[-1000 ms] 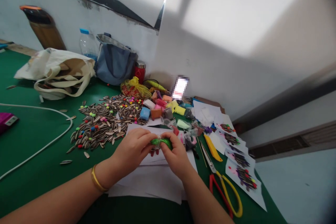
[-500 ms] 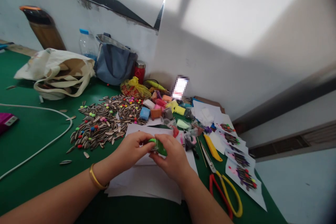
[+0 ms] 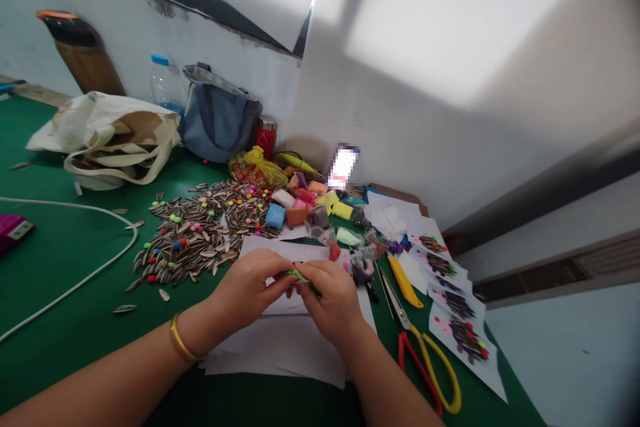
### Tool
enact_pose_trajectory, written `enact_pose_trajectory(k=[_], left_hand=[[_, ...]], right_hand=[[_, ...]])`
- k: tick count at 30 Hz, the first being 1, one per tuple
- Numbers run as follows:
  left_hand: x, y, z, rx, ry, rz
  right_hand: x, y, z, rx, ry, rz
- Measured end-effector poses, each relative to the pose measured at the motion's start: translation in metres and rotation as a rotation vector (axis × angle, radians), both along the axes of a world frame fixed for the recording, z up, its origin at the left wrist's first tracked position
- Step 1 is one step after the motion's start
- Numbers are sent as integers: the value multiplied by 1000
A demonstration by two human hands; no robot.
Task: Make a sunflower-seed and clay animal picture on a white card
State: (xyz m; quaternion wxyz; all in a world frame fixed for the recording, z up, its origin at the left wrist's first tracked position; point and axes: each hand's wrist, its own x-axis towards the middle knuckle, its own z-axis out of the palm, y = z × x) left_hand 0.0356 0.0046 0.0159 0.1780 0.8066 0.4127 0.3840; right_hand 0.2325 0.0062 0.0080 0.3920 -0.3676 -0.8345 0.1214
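Observation:
Between my fingers is a small green packet (image 3: pixel 299 275), which looks like modelling clay in clear wrap; most of it is hidden. My left hand (image 3: pixel 255 283) pinches its left end, and my right hand (image 3: pixel 330 293) grips its right end. Both hands are closed and nearly touching each other. Below them lie sheets of white paper (image 3: pixel 280 347). Left of the paper spreads a heap of striped sunflower seeds (image 3: pixel 200 233) dotted with coloured bits. Behind my hands sit several wrapped blocks of coloured clay, among them a blue one (image 3: pixel 275 216) and a yellow one (image 3: pixel 343 210).
Scissors (image 3: pixel 413 330) with red and yellow handles and a yellow cutter (image 3: pixel 405 281) lie to the right. Decorated paper sheets (image 3: pixel 467 347) line the right edge. A phone (image 3: pixel 344 167) leans on the wall. Bags (image 3: pixel 220 117) stand behind; a white cable (image 3: pixel 95 273) curves at left.
The green packet has been turned and now shows less between my fingers. My right hand's fingers have closed further over it, nearer to my left hand.

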Motion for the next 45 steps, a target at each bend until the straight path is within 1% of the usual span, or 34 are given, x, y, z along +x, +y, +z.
enact_pose_trajectory(k=[3,4,5,6,7,8,10,12,14,17,19,21,24,26,28,32,34,36,39,41,42,45], left_hand=[[4,-1,4,-214,-158,-18],[4,-1,4,-264,-209,-25],[4,-1,3,-281,-257,-26],[4,0,1,-265,-286,-33],[4,0,-2,-213,-297,-38],[3,0,-5,-122,-283,-44],[0,1,-9,30,-176,-90],[-2,2,-12,121,-102,-89],[-4,3,-12,151,-86,-56],[-5,4,-9,131,-79,-23],[-5,4,-7,71,-71,-8],[-4,4,-6,-27,-89,-5],[-2,3,-4,-179,-201,-8],[0,3,-3,-213,-260,-1],[1,3,-2,-179,-249,-9],[0,1,-1,-53,-196,-44],[-1,-2,0,8,-246,-44],[-2,-5,-1,77,-340,-27],[-3,-8,-1,152,-438,59],[-3,-9,-2,150,-408,96],[-2,-9,-3,136,-370,89],[1,-7,-6,98,-261,21]], right_hand=[[1,-1,1,-66,126,15],[1,-1,1,-92,151,23],[1,-1,2,-116,166,30],[1,-1,2,-141,170,34],[1,-1,3,-168,170,35],[1,-2,4,-198,169,32],[0,-2,5,-256,171,25],[0,-2,6,-308,168,33],[-1,-3,8,-347,163,62],[-1,-3,9,-373,185,84],[-1,-3,10,-373,195,73],[-2,-4,10,-367,189,62],[-2,-4,11,-368,169,53],[-2,-4,11,-369,156,43],[-3,-4,10,-368,136,32],[-3,-5,8,-354,123,31],[-2,-4,7,-333,162,35],[-1,-3,5,-300,212,18],[2,-1,1,-241,246,-26],[3,0,-2,-210,255,-46],[4,0,-3,-196,256,-51],[4,1,-5,-160,259,-59]])
